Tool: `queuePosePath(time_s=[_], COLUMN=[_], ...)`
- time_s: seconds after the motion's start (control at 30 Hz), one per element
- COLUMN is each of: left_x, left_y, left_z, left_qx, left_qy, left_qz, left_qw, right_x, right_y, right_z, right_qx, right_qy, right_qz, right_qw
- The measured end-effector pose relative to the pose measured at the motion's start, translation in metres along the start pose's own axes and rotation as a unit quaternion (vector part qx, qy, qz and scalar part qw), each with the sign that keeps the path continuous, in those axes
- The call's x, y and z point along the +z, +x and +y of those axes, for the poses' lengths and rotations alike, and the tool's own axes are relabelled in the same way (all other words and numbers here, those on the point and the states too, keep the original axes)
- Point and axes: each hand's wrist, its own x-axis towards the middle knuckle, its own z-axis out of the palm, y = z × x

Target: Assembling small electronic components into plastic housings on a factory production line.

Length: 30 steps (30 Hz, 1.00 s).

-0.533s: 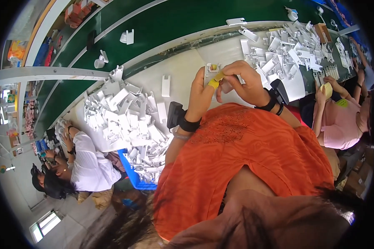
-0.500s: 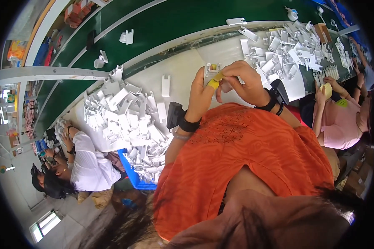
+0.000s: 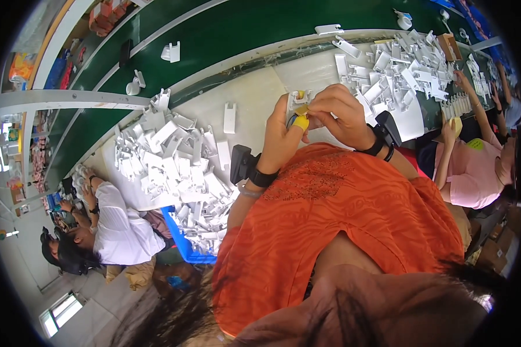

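Observation:
Between both hands, just over the table's near edge, is a white plastic part (image 3: 291, 103) with a round yellow spot near its far end. My left hand (image 3: 279, 136) is closed around its left side, with a yellow covering on the thumb. The fingers of my right hand (image 3: 342, 115) are pinched together at a small yellowish piece (image 3: 301, 109) lying against the white part. Fingers hide much of both. A single white plastic part (image 3: 230, 118) lies flat on the table to the left of my hands.
Heaps of white plastic parts lie left (image 3: 173, 153) and right (image 3: 388, 72). A blue bin (image 3: 185, 246) at the table's left edge holds more. Beyond runs a green conveyor belt (image 3: 226, 43) carrying a few parts. Co-workers sit left (image 3: 127, 225) and right (image 3: 474, 173).
My left thumb has tilted, and the yellowish piece now lies lower against the white part. The co-worker at the right has reached one arm forward toward the parts.

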Motion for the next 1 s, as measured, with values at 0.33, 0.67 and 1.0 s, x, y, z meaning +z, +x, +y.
queuePosePath(time_s=[0.33,0.67,1.0], left_x=[0.0004,-0.0014,0.0027], left_y=[-0.0005,-0.0038,-0.005], left_z=[0.0038,0.0053,-0.0002], left_qx=[0.01,0.047,0.023], left_qy=[0.055,0.136,0.062], left_qz=[0.001,0.008,0.007], left_qw=[0.998,0.99,0.998], right_x=[0.0028,0.002,0.0009], right_y=[-0.0004,0.0036,0.0021], right_z=[0.0034,0.0005,0.001], right_qx=[-0.01,-0.032,-0.016], right_qy=[-0.005,-0.029,-0.012], right_qz=[0.009,0.01,-0.007], right_qw=[1.0,0.999,1.0])
